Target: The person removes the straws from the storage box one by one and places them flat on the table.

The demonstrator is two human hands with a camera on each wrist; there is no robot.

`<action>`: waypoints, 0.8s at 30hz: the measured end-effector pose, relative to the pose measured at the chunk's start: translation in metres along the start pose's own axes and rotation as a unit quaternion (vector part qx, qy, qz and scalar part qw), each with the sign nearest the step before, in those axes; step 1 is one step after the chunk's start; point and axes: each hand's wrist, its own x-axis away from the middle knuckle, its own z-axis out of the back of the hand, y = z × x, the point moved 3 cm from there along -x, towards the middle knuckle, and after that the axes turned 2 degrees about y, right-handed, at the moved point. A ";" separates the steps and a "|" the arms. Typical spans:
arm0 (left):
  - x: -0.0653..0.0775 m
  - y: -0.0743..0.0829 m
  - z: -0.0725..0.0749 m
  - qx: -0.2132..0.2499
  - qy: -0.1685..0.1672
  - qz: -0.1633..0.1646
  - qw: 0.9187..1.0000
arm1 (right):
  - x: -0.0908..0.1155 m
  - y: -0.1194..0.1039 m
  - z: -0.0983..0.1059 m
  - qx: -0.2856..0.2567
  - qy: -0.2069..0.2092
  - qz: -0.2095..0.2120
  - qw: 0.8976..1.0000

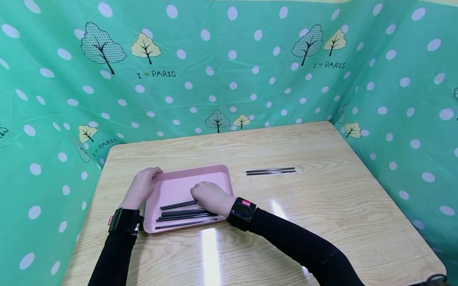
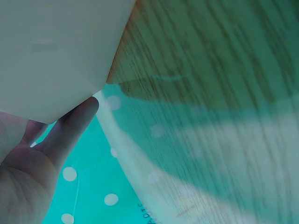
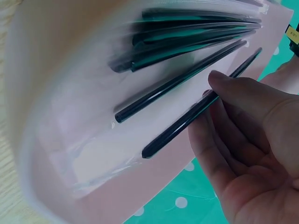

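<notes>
Picking one black stick (image 3: 180,126) out of the bunch, with slippery neighbours
So the right hand (image 1: 211,195) has that stick pinched thumb-to-fingers inside the pink tray (image 1: 179,186), angled across what looks like clear plastic (image 3: 103,163), while the left hand (image 1: 143,184) holds the tray's far-left corner. Sticks look smooth and skinny, so a light pinch could let it roll or twist away. One more stick (image 3: 181,80) lies just beside it, and the rest of the bunch (image 1: 189,215) is close by, so a sloppy lift might drag a neighbour along. If the left hand tugs that corner, I'd guess the tray skids on the table (image 1: 322,198). Two more sticks (image 1: 270,171) sit outside, right of the tray.
</notes>
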 end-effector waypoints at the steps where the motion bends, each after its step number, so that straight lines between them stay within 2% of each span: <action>1: 0.000 0.000 0.000 0.000 0.000 0.000 1.000 | 0.000 0.000 0.001 0.002 0.006 0.002 1.000; 7: -0.001 0.001 0.001 -0.002 0.003 -0.003 1.000 | -0.001 0.001 0.005 0.014 0.034 0.007 0.999; 24: -0.003 -0.005 -0.003 -0.017 0.008 -0.018 1.000 | 0.000 0.010 0.021 -0.001 0.041 -0.010 0.999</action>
